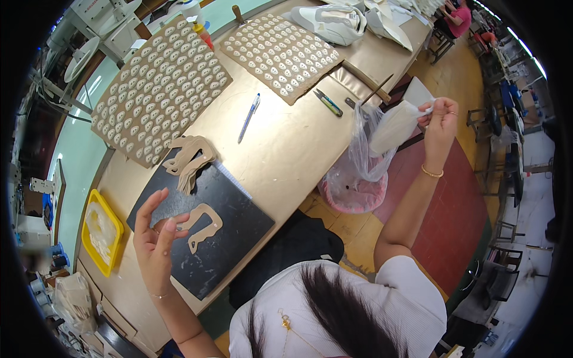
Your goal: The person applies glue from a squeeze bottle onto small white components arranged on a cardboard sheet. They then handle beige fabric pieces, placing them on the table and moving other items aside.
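My right hand is raised past the table's right edge, pinching the corner of a thin whitish sheet. The sheet hangs beside a clear plastic bag that lines a pink-rimmed bin. On the left, my left hand is over the black cutting mat with thumb and index finger spread apart. Right at its fingertips lies a single tan, hook-shaped cut piece; I cannot tell whether they touch. A stack of similar tan pieces sits at the mat's far edge.
Two brown boards carry rows of small white pieces. A blue pen, green-handled thread snips and a white shoe are on the table. A yellow tray stands left. Another person sits far right.
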`<action>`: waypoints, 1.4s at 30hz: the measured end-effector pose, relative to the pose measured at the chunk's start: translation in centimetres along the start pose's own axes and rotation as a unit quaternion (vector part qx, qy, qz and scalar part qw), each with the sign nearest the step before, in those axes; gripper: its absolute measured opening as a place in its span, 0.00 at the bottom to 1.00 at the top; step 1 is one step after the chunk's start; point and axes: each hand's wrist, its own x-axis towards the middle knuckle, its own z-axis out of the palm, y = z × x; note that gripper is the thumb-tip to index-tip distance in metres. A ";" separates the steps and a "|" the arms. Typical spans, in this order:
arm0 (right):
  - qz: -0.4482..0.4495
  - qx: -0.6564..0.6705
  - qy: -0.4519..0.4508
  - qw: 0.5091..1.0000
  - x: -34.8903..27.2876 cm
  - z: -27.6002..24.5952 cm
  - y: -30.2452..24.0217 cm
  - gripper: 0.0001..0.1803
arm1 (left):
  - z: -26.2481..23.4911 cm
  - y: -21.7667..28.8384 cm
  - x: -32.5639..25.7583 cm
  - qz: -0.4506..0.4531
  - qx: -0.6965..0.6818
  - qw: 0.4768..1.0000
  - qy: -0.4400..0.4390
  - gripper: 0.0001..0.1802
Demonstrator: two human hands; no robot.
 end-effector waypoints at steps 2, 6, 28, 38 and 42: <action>0.039 -0.011 -0.028 0.999 -0.3 -0.2 2.7 0.13 | -0.3 -0.2 -0.1 -0.003 0.004 1.000 0.006 0.26; 0.171 -0.055 -0.171 0.969 -1.6 -0.8 5.0 0.11 | -0.9 -0.6 -0.2 -0.003 0.020 1.000 0.003 0.27; -0.023 0.161 -0.519 0.839 -0.8 27.3 -4.2 0.23 | -12.1 -14.3 15.4 -0.030 -0.181 0.956 0.229 0.19; 0.166 0.265 -0.477 0.822 1.1 40.3 -3.2 0.37 | -11.9 -13.3 17.9 -0.001 -0.273 0.950 0.151 0.21; 0.203 0.317 -0.469 0.799 -0.6 40.2 -4.3 0.38 | -11.8 -13.5 17.8 0.014 -0.341 0.932 0.122 0.22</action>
